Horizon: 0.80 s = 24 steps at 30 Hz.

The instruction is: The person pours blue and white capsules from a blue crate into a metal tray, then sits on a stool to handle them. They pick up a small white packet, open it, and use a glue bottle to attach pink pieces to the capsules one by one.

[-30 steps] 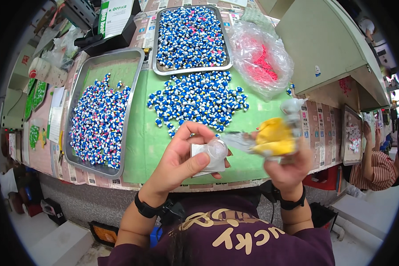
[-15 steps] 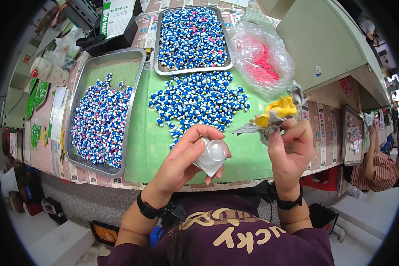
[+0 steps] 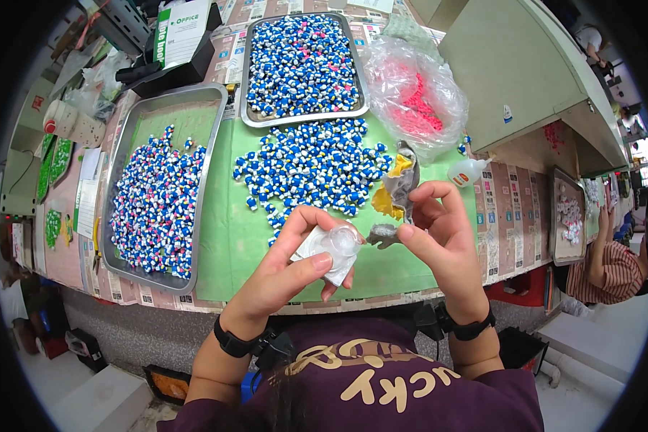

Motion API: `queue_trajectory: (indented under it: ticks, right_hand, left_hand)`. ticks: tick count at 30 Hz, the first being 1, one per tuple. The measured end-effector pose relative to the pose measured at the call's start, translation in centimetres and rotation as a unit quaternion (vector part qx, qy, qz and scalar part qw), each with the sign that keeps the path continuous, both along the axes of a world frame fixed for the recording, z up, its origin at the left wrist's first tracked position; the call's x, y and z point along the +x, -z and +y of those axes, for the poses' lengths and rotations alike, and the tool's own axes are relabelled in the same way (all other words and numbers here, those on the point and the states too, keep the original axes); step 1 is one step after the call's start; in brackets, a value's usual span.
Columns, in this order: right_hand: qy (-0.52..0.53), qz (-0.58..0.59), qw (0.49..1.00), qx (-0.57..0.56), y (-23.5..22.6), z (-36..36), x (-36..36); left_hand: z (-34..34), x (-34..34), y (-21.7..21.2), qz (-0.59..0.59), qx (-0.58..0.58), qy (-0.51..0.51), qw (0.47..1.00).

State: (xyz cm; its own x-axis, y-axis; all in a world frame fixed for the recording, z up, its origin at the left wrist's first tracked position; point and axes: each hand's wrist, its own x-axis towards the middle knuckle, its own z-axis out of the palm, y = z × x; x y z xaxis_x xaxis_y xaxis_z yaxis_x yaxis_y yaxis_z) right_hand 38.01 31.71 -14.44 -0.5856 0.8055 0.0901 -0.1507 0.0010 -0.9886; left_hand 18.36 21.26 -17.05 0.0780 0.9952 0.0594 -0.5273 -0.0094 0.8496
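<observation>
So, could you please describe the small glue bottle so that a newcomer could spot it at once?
Start at the green mat, then go to the clear bag of pink pieces. The bottle lies on its side just beyond it, the only white, translucent thing there.

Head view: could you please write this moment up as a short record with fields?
left hand: holds a small clear plastic piece over the table edge
right hand: pinches a grey and yellow crumpled piece
table: green mat with a loose pile of blue and white beads
left tray: partly filled with blue, white and pink beads
far tray: full of the same beads
bag: clear plastic, pink pieces inside
bottle: small, white, lying right of the pile
</observation>
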Motion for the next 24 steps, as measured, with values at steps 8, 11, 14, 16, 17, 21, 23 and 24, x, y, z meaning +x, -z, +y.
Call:
queue_trajectory:
  ticks: [8,11,14,16,17,21,23,24]
  right_hand:
    - [-0.042,0.016,0.996,-0.081,0.8,0.6,0.5]
    - [-0.034,0.069,0.984,-0.158,-0.1,0.4,0.1]
    - [-0.04,0.128,0.97,-0.204,-0.1,0.7,0.3]
    - [-0.034,0.151,0.956,-0.248,-0.1,0.9,0.6]
    - [-0.03,0.163,0.949,-0.269,0.0,0.9,0.6]
    - [-0.043,0.17,0.947,-0.268,-0.4,0.7,0.2]
    - [-0.049,0.169,0.949,-0.263,-0.4,0.7,0.2]
    - [-0.041,0.155,0.958,-0.24,-0.2,0.6,0.3]
  left_hand:
    - [-0.1,-0.6,0.0,0.004,0.008,-0.028,1.0]
    - [0.1,-0.4,-0.1,0.013,0.015,-0.04,0.999]
    - [0.1,-0.4,0.1,0.023,0.001,-0.036,0.999]
    - [0.2,-0.2,0.5,0.021,-0.014,-0.02,0.999]
    - [0.2,-0.2,0.6,0.009,-0.019,0.003,1.0]
    - [0.1,0.2,0.8,-0.011,-0.034,0.053,0.998]
    - [0.1,0.3,0.6,-0.007,-0.03,0.049,0.998]
    - [0.1,0.3,0.2,-0.004,-0.024,0.041,0.999]
